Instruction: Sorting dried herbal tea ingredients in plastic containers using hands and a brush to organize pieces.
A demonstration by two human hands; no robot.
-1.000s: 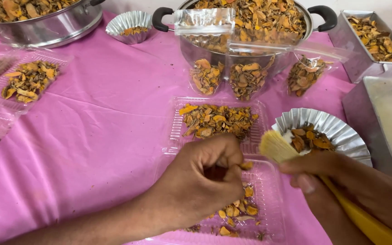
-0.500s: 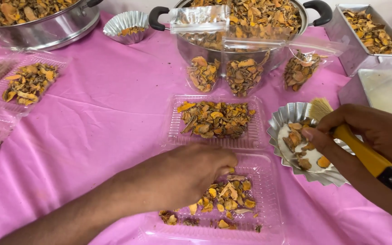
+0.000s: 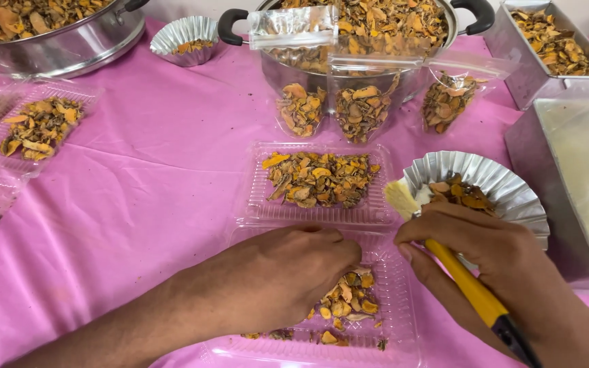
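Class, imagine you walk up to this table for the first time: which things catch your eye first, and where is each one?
The bright pink tablecloth covers everything. At the front, the left hand rests in a clear plastic tray of orange-brown dried slices, while the right hand grips a yellow-handled brush against a fluted foil cup. Behind them stands a big steel pot heaped with the same slices.

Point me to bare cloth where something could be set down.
Widest bare patch: pink cloth between the left tray and the middle tray. Crowded on the right: fluted foil dish, metal pan, right hand, left hand.
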